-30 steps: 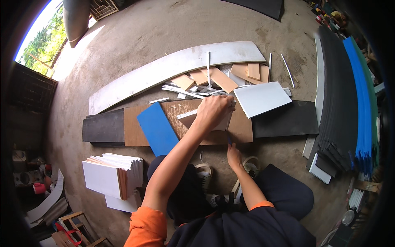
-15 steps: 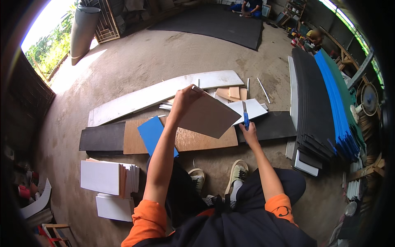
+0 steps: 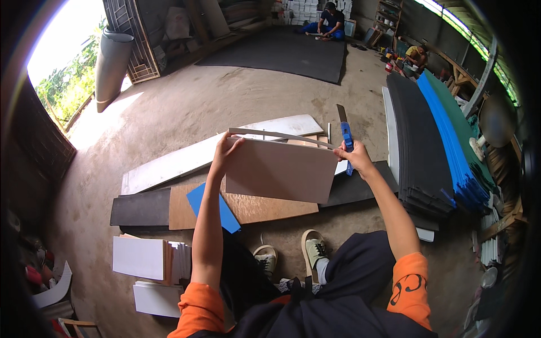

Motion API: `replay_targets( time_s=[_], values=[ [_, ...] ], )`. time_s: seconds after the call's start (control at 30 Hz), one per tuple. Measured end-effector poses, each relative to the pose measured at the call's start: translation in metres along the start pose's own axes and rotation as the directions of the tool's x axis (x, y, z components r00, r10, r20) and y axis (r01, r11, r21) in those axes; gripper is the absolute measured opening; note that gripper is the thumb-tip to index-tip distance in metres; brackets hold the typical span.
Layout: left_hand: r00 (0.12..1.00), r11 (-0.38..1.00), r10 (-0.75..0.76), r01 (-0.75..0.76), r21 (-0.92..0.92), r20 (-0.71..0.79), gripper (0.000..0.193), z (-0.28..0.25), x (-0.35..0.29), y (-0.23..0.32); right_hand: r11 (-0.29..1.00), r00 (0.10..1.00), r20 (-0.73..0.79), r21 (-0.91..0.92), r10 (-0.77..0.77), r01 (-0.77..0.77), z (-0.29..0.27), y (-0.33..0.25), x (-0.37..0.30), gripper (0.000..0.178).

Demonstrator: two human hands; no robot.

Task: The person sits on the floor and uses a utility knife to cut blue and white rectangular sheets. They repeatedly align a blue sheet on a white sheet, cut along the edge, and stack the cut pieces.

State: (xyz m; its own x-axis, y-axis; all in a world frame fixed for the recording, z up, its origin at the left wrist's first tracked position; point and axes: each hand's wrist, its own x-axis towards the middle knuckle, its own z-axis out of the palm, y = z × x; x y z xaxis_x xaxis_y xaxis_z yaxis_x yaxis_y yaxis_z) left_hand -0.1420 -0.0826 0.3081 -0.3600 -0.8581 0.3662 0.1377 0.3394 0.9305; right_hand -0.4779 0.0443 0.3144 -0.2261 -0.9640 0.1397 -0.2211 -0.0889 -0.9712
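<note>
Grey rectangular foam-like board [image 3: 280, 172], clamped by left hand [image 3: 224, 153], risked gouging if right hand [image 3: 357, 156], clasping blue plastic-handled knife [image 3: 347, 135] at two o'clock, slipped.

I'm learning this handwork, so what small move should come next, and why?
Probably ease the thin strip clear of the board: a gap shows between them, and the blue knife in the right hand points its blade away.
</note>
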Motion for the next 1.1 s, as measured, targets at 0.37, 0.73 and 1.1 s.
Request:
replay_targets(
  time_s=[0.37,0.73,1.1],
  values=[
    [0.991,0.958,-0.133,0.135,0.252,-0.025,0.027,-0.004,-0.005,-0.012,0.892,0.838,-0.449,0.443,0.311,-0.094,-0.035,0.075,0.049,0.019],
    [0.684,0.826,-0.473,0.563,-0.010,-0.555,0.038,-0.096,-0.027,-0.054,0.870,0.937,-0.041,-0.359,0.346,-0.337,0.051,0.164,0.118,0.033],
    [0.503,0.691,-0.722,0.569,-0.447,-0.475,0.062,-0.094,-0.075,-0.108,0.537,0.794,0.549,-0.766,0.261,0.354,0.157,0.258,0.060,0.038]
  ],
)
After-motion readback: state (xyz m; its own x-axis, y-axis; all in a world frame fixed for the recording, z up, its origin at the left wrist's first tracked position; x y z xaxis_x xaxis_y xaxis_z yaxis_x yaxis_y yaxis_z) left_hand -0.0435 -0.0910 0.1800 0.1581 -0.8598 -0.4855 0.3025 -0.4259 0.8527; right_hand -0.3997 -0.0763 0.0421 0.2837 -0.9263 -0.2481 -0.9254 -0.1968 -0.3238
